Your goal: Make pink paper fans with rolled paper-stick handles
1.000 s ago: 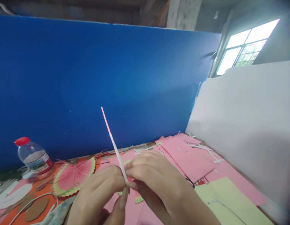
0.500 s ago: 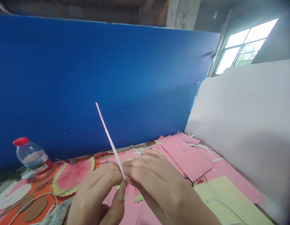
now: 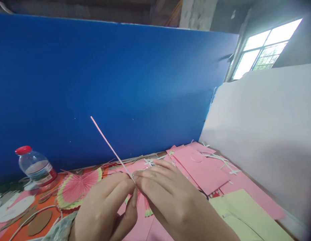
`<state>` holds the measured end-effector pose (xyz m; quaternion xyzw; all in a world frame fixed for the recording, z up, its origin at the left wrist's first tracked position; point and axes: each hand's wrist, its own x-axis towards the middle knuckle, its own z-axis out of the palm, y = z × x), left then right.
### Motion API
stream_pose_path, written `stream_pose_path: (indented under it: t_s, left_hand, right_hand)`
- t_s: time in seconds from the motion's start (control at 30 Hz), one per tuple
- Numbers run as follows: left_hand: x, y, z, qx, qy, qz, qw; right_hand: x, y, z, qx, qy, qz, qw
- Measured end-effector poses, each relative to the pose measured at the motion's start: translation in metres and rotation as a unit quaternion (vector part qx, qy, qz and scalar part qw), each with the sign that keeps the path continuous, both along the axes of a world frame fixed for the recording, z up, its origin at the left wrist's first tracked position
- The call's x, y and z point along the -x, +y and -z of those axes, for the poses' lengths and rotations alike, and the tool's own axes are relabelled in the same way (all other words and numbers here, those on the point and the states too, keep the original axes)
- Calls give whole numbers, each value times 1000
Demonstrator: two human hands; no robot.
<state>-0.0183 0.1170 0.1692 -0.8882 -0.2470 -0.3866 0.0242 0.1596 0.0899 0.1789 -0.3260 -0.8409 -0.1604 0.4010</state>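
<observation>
A thin pink strip [image 3: 105,139], paler toward its lower end, rises up and to the left from between my fingertips. My left hand [image 3: 107,204] is closed, with thumb and forefinger pinching the strip's lower end. Against it, my right hand [image 3: 167,194] also pinches there, its other fingers stretched forward. The exact grip is partly hidden by the fingers. Beneath my hands, a pleated pink paper piece with a green-yellow edge [image 3: 148,209] shows in part. Left of my left hand lies a pleated pink paper fan [image 3: 78,187] with a yellow-green rim.
A clear bottle with a red cap [image 3: 36,165] stands at the left. Near it lie brown cardboard ovals [image 3: 40,223] and a white cord [image 3: 32,214]. Pink sheets [image 3: 205,170], paper scraps and a pale yellow sheet [image 3: 242,209] cover the right. A blue panel [image 3: 120,77] stands behind.
The strip has tilted further left, its tip lower, and it now looks thinner and mostly pink where its lower part looked wide and white. My left hand has shifted slightly right.
</observation>
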Motion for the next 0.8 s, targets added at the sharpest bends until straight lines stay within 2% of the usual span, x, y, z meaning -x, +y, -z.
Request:
stream_pose_path:
  t_s: [0.37,0.57,0.7,0.73,0.8]
  left_hand:
    - [-1,-1,-1,26,-31,13,999]
    - [-1,-11,1,109,-115,24,987]
    - [1,-14,-2,195,-151,98,964]
    - [1,-13,-1,202,-152,117,960]
    - [4,-11,2,165,-135,105,971]
  right_hand:
    - [3,-4,-6,95,41,0,995]
    - [-3,-4,-8,79,70,-18,994]
    - [-6,-6,-10,80,89,-12,993]
    - [-6,-7,-10,87,95,-4,992]
    - [-6,-10,-11,115,117,20,986]
